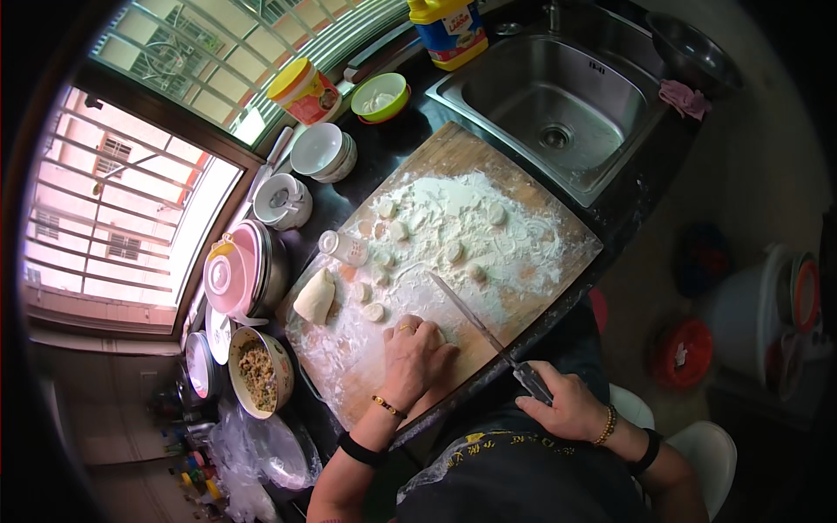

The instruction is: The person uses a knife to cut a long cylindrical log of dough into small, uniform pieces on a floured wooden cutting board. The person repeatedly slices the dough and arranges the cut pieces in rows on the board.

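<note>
My right hand (563,400) grips the dark handle of a kitchen knife (469,314), its blade reaching over the near edge of a floured wooden board (451,145). My left hand (416,356) rests on the board with curled fingers; whether anything is under them is hidden. Small round dough pieces (373,312) lie in front of it and among the spread flour (451,202). A larger lump of dough (315,297) sits at the board's left side, near a glass (344,248) lying on its side.
Left of the board stand a bowl of chopped filling (260,372), a stack of pink and metal basins (232,274) and stacked bowls (320,151). A green bowl (379,97) and a yellow-lidded tub (304,91) stand behind. The steel sink (543,118) borders the board's far right.
</note>
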The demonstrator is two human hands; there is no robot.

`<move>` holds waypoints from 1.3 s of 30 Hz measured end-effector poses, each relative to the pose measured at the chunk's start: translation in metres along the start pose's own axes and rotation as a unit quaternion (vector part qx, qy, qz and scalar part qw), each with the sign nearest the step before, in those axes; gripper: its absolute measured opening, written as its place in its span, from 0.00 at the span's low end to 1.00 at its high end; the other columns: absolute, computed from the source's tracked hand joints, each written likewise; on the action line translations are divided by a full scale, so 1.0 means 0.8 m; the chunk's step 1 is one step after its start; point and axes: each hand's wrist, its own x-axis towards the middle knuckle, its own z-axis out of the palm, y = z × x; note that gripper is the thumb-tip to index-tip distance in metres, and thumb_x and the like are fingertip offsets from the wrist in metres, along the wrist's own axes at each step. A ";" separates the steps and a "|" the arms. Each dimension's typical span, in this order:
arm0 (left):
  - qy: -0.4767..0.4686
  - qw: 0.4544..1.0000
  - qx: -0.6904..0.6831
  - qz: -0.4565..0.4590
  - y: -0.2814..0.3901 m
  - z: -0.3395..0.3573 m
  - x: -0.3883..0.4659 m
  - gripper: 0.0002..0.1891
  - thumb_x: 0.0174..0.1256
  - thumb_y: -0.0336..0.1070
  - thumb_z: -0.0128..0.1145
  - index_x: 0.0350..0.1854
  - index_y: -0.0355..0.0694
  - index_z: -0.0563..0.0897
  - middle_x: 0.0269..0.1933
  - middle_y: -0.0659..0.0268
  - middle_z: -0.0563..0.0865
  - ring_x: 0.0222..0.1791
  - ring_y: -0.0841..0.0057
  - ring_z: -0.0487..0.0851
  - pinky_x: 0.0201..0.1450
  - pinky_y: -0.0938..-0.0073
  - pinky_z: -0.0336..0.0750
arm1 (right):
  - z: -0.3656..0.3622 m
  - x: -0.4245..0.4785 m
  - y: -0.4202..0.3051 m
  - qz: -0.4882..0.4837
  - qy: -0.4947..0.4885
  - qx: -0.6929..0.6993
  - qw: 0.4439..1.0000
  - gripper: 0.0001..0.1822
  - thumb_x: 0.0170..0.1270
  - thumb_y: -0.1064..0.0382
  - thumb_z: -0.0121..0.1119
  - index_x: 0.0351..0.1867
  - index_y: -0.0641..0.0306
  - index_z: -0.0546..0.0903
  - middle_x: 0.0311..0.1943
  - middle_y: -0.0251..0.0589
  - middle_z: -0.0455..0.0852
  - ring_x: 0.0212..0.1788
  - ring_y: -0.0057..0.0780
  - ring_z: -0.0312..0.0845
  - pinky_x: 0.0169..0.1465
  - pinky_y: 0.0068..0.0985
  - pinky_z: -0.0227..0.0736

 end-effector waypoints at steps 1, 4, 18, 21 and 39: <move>-0.001 1.000 0.009 0.001 -0.002 0.000 0.000 0.20 0.48 0.44 0.70 0.41 0.42 0.80 0.40 0.60 0.79 0.44 0.61 0.77 0.47 0.61 0.66 | 0.000 0.000 -0.001 0.001 -0.003 -0.001 1.000 0.26 0.61 0.57 0.64 0.57 0.68 0.70 0.28 0.54 0.84 0.32 0.51 0.84 0.33 0.37 0.76; -0.007 1.000 0.015 0.001 -0.004 -0.002 0.000 0.18 0.49 0.43 0.70 0.40 0.43 0.80 0.39 0.60 0.79 0.43 0.61 0.77 0.47 0.61 0.67 | 0.000 0.000 -0.003 0.010 -0.010 0.002 1.000 0.27 0.61 0.57 0.64 0.57 0.68 0.70 0.28 0.54 0.84 0.32 0.52 0.84 0.33 0.38 0.76; 0.017 1.000 0.006 0.017 -0.005 -0.010 0.000 0.13 0.54 0.35 0.65 0.40 0.37 0.77 0.41 0.54 0.76 0.40 0.56 0.77 0.43 0.59 0.72 | 0.000 0.002 0.000 0.007 0.003 0.001 1.000 0.27 0.61 0.57 0.64 0.57 0.68 0.70 0.28 0.54 0.85 0.32 0.51 0.84 0.33 0.37 0.77; -0.017 0.999 -0.035 -0.011 -0.013 -0.007 -0.003 0.12 0.55 0.32 0.64 0.40 0.36 0.78 0.40 0.53 0.76 0.39 0.55 0.77 0.40 0.60 0.73 | -0.001 0.003 0.000 0.006 0.007 -0.005 1.000 0.27 0.61 0.57 0.64 0.57 0.67 0.70 0.28 0.54 0.84 0.31 0.51 0.84 0.34 0.37 0.77; 0.076 0.994 -0.075 -0.014 -0.032 0.007 0.075 0.19 0.54 0.32 0.64 0.50 0.36 0.78 0.43 0.52 0.77 0.44 0.53 0.77 0.46 0.59 0.74 | -0.006 0.003 0.004 0.014 0.024 0.001 1.000 0.26 0.62 0.57 0.64 0.57 0.67 0.70 0.28 0.52 0.84 0.31 0.49 0.85 0.33 0.36 0.77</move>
